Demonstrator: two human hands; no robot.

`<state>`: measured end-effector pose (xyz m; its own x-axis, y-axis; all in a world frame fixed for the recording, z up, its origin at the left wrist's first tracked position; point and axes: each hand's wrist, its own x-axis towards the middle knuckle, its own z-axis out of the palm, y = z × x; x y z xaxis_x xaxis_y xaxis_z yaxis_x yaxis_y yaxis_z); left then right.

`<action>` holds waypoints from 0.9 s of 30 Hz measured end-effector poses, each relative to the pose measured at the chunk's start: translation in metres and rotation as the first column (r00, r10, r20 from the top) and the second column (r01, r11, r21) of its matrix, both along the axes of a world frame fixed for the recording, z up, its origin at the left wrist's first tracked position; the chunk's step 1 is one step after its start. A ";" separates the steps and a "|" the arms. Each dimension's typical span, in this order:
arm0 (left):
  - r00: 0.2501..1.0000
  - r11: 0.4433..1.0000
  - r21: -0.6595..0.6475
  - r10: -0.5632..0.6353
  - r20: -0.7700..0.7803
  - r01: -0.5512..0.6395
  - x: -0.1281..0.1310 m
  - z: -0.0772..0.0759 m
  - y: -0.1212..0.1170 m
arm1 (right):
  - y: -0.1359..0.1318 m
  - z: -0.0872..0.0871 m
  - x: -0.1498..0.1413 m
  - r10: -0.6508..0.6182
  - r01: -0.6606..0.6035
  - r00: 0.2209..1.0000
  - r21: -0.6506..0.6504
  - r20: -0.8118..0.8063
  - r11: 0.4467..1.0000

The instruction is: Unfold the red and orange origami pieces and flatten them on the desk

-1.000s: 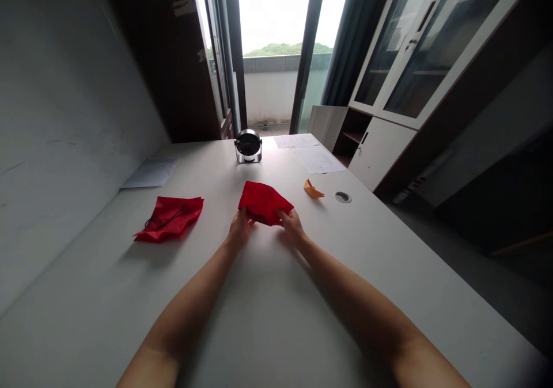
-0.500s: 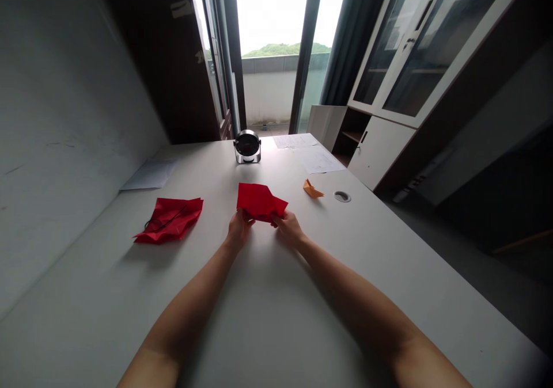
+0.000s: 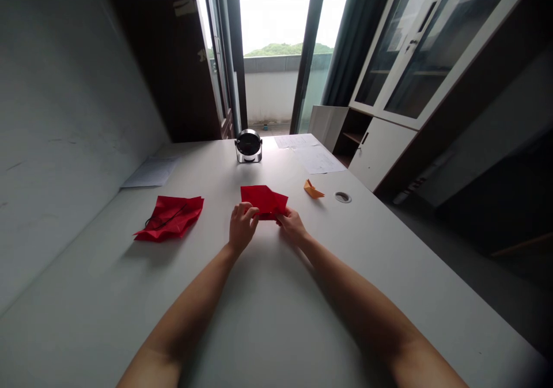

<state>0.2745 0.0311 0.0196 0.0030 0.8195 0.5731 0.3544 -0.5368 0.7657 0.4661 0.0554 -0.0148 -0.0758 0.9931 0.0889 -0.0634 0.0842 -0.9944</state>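
Observation:
A folded red paper point(image 3: 263, 200) lies on the white table point(image 3: 268, 296) just beyond my hands. My left hand point(image 3: 242, 227) pinches its near left edge with fingers curled. At the paper's near right corner, my right hand point(image 3: 292, 225) grips it with closed fingers. The paper looks flatter and smaller, pressed close to the tabletop.
A crumpled red sheet with a black cord point(image 3: 170, 217) lies to the left. A small orange folded paper point(image 3: 313, 190) and a cable hole point(image 3: 343, 197) sit to the right. A round black-and-silver device point(image 3: 248, 145) and white papers point(image 3: 317, 159) are farther back. A cabinet point(image 3: 380, 146) stands right.
The red paper has been folded smaller and brought down flatter to the table. My left hand has shifted up over its left edge; my right hand stayed near the right corner.

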 end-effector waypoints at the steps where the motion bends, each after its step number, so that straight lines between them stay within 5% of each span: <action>1: 1.000 1.000 0.002 -0.002 -0.019 0.002 -0.001 -0.001 0.001 | 0.000 0.002 0.001 0.024 -0.024 1.000 -0.003 0.002 1.000; 11: 1.000 0.998 -0.056 -0.025 -0.002 0.025 -0.001 -0.009 0.004 | 0.000 0.005 0.005 0.061 -0.065 0.995 -0.051 -0.073 0.997; 18: 0.985 0.990 -0.123 -0.044 0.165 0.065 0.002 -0.009 0.003 | 0.002 0.002 0.005 0.025 -0.032 0.996 -0.085 -0.082 0.996; 27: 0.981 0.999 0.025 0.037 -0.192 -0.033 -0.005 -0.020 0.009 | 0.009 0.001 0.010 -0.065 0.024 0.980 -0.216 -0.187 0.976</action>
